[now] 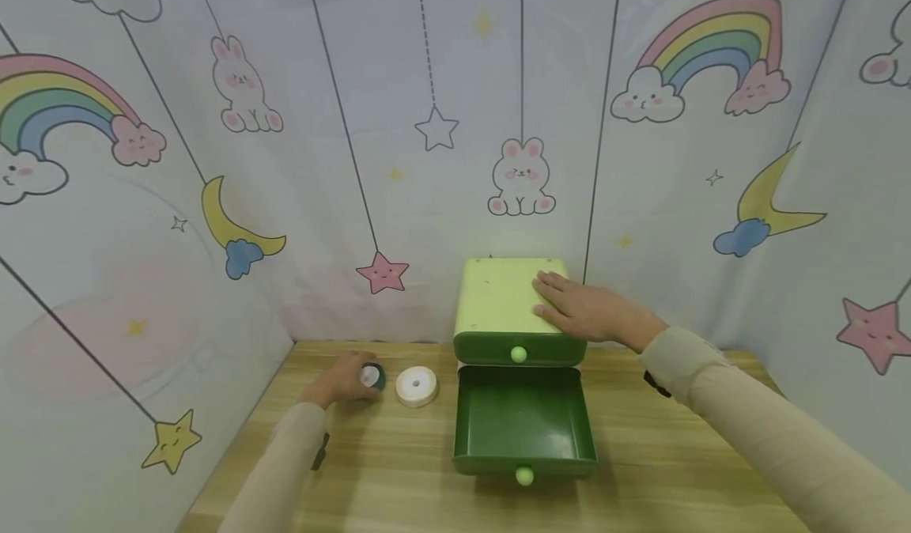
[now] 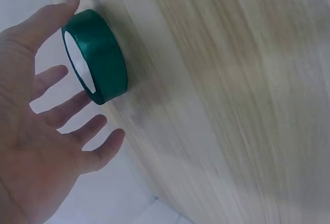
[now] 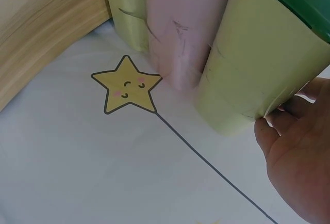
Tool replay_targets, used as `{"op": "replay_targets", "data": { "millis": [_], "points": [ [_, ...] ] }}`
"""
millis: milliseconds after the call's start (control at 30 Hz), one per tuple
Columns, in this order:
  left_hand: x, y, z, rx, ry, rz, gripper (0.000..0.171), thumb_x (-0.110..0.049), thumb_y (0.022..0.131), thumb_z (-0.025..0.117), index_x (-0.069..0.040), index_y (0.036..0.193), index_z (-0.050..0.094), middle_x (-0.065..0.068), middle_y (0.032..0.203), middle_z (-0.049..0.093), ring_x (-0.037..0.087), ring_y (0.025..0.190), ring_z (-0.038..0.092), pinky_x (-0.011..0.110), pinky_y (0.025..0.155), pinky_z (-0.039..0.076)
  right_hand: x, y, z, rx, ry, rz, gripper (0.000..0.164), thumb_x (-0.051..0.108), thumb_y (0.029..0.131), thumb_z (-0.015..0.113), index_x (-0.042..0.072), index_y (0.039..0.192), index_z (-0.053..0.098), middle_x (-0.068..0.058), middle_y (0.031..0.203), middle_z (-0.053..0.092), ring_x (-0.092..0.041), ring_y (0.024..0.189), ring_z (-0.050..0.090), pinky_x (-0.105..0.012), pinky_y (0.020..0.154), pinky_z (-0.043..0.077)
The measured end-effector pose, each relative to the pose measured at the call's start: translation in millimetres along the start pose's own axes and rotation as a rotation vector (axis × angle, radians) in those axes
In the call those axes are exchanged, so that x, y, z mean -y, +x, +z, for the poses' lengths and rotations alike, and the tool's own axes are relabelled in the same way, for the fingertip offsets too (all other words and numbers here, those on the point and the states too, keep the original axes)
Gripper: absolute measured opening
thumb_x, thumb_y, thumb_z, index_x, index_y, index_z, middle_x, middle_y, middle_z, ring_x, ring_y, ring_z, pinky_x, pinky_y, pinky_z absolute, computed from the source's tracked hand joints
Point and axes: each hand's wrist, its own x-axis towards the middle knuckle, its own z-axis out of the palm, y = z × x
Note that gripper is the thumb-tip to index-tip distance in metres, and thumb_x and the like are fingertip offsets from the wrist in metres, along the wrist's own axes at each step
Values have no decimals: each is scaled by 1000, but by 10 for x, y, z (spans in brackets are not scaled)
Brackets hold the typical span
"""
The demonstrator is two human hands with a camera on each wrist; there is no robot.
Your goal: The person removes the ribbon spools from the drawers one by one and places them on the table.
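Observation:
In the head view, my left hand [image 1: 345,379] is at a roll of dark green ribbon [image 1: 375,376] on the table. The left wrist view shows the green ribbon roll [image 2: 105,53] standing on edge, thumb near its upper rim and the other fingers spread at its lower side. Just right of it lies a white ribbon roll [image 1: 406,393]. My right hand [image 1: 587,311] rests flat on the light green top of a small drawer cabinet [image 1: 498,292]. Its upper drawer [image 1: 491,349] is closed; a green lower drawer [image 1: 523,418] is pulled out with a bare floor.
A wood-grain table [image 1: 384,470] runs under everything. White cloth walls [image 1: 455,201] printed with rainbows, rabbits and stars stand behind and at both sides. In the right wrist view the cabinet's pink tier [image 3: 180,38] shows between light green ones.

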Motion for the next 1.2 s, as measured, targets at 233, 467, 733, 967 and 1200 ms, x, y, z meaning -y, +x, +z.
{"op": "replay_targets", "data": {
  "millis": [233, 467, 733, 967, 1200],
  "points": [
    [4, -45, -94, -62, 63, 21, 80, -47, 91, 79, 4, 146, 54, 32, 147, 55, 54, 137, 49, 69, 114, 41, 18, 5, 0, -5, 5, -8, 75, 56, 112, 32, 5, 167, 21, -17, 176, 16, -38, 164, 17, -58, 131, 24],
    [-154, -170, -269, -98, 134, 17, 75, -48, 96, 73, -2, 151, 51, 30, 152, 50, 57, 142, 40, 79, 112, 35, 24, 4, 7, -2, 2, -10, 75, 55, 112, 32, 5, 167, 21, -18, 176, 16, -38, 164, 18, -58, 130, 24],
    [-586, -363, -470, -126, 215, 86, 70, -43, 94, 77, -7, 149, 55, 24, 152, 53, 54, 145, 40, 80, 112, 34, 35, -10, -5, -2, 1, -9, 75, 54, 113, 32, 4, 167, 21, -19, 176, 16, -39, 164, 17, -58, 131, 23],
    [-914, -604, -529, -155, 224, 240, 70, -50, 95, 74, -9, 148, 55, 23, 153, 51, 53, 146, 39, 78, 114, 33, 38, -15, 6, 9, 18, -7, 73, 52, 113, 33, 4, 167, 21, -19, 176, 16, -38, 164, 17, -58, 131, 23],
    [-1241, -804, -538, -164, 226, 384, 68, -43, 95, 76, -7, 148, 54, 22, 149, 54, 47, 142, 45, 74, 113, 38, 25, -12, -6, 0, 18, -16, 73, 51, 113, 34, 4, 167, 20, -19, 176, 16, -38, 164, 17, -58, 131, 23]
  ]
}}
